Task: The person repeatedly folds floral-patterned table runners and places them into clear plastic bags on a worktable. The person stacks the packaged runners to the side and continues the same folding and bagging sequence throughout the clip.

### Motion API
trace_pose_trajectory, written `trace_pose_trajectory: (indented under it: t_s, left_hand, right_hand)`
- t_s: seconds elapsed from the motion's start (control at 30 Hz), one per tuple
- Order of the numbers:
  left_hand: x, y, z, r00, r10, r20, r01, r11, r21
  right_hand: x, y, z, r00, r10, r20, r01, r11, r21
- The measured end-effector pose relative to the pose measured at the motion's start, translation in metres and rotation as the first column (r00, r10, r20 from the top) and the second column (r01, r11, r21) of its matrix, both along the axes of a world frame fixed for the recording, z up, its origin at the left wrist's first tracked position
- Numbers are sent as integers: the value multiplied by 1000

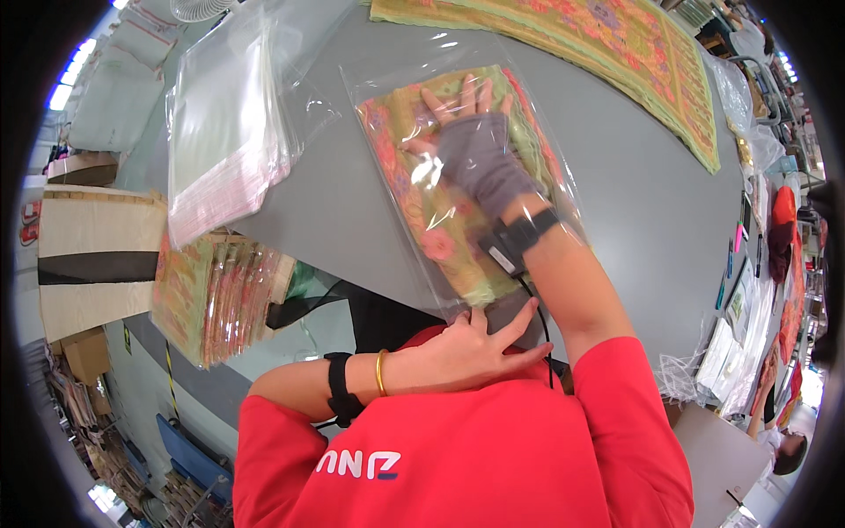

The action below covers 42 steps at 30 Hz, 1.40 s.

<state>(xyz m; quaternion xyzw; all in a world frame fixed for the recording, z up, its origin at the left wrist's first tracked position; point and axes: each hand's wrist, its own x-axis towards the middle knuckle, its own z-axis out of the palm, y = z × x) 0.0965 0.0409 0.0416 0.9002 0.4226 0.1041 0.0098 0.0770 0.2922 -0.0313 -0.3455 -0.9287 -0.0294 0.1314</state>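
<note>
A folded cloth [436,224] with a green, yellow and pink flower pattern lies inside a clear plastic bag [387,88] on the grey table [651,220]. My right hand [471,141], in a grey fingerless glove with a black wrist device, lies flat on the cloth with fingers spread; the plastic's glare runs over it, so it appears to be inside the bag. My left hand [466,348], with a gold bangle and a black band, pinches the bag's near open end at the table edge.
A stack of empty clear bags [220,132] lies at the table's left. A pile of the same patterned cloths [616,53] stretches along the far side. Bagged cloths [211,299] are stacked below the left edge beside cardboard boxes [88,255]. Clutter lines the right side.
</note>
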Motion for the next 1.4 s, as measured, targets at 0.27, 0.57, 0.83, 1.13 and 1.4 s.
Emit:
trace_pose_trajectory:
  t_s: [0.27, 0.57, 0.83, 1.13, 1.4]
  left_hand:
    - [-5, -1, -5, 999, -38, -39, 37, 999, -21]
    - [-8, 2, -3, 987, -112, -115, 118, 992, 46]
    - [-49, 39, 1, 744, -393, 540, 521, 847, -101]
    - [-227, 223, -54, 919, 330, 214, -332, 943, -28]
    - [-219, 215, -60, 952, 306, 12, -306, 949, 82]
  right_hand:
    - [-51, 28, 27, 988, -120, 101, 129, 988, -87]
    - [-51, 58, 8, 996, -93, -19, 92, 996, -4]
    - [-37, 68, 10, 966, -260, 7, 260, 962, -79]
    - [-2, 48, 15, 968, -176, 177, 172, 984, 39]
    - [164, -74, 45, 986, -122, 115, 147, 957, -250]
